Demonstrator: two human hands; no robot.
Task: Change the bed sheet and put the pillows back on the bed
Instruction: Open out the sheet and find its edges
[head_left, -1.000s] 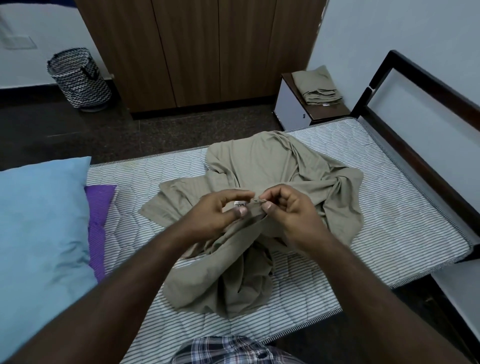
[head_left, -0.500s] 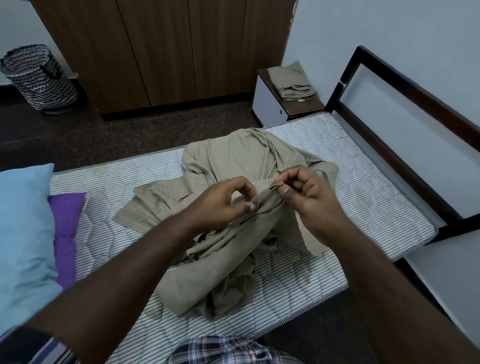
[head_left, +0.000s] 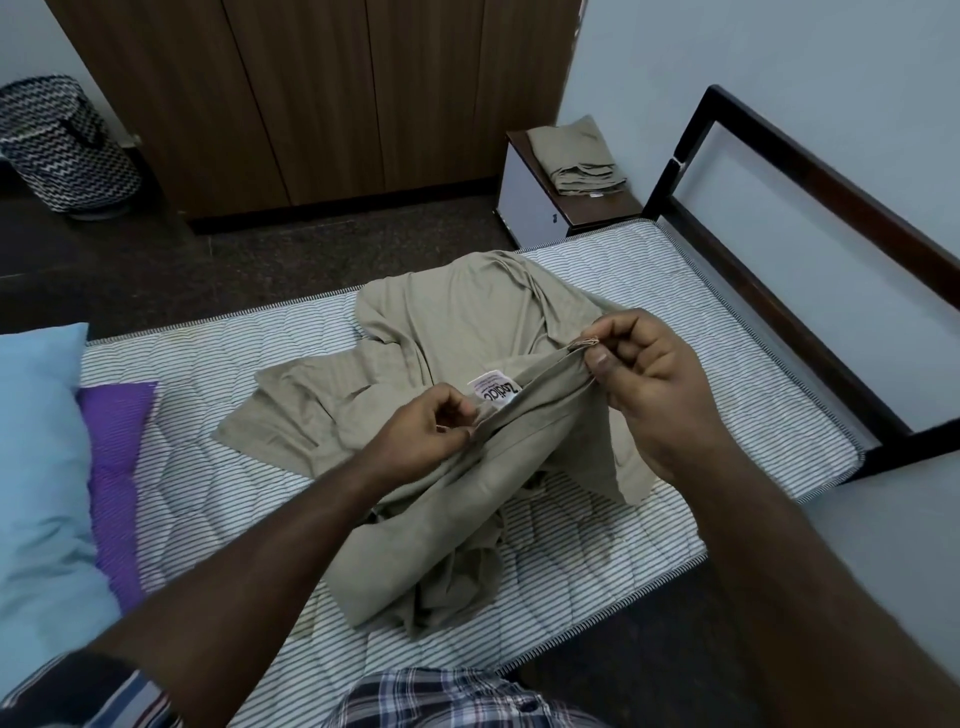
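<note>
Grip: left hand (head_left: 426, 434) pinches the hem of the beige bed sheet (head_left: 467, 322) just below its white label (head_left: 492, 391); right hand (head_left: 644, 374) pinches the same hem at a corner, higher and to the right. The stretch of hem between the two hands is lifted and taut.

Sheet: crumpled in a heap at centre frame, on the striped bare mattress (head_left: 727, 332). One fold reaches nearly to the mattress's lower edge; the upper fold lies close to the far edge. Bare mattress shows right of the heap up to the headboard (head_left: 810, 208), and left of it up to the pillows.

Pillows: light blue pillow (head_left: 36, 457) at left edge of frame, resting over a purple pillow (head_left: 119, 457); both on the mattress, well apart from the sheet.

Room: dark floor (head_left: 260, 270) open beyond the far edge. Wooden wardrobe (head_left: 311, 93) across upper centre. Zigzag-patterned basket (head_left: 62, 145) at upper left, on the floor. Bedside table (head_left: 540, 208) at upper right, beside the headboard, bearing folded beige cloth (head_left: 576, 156). Pale walls at right.
</note>
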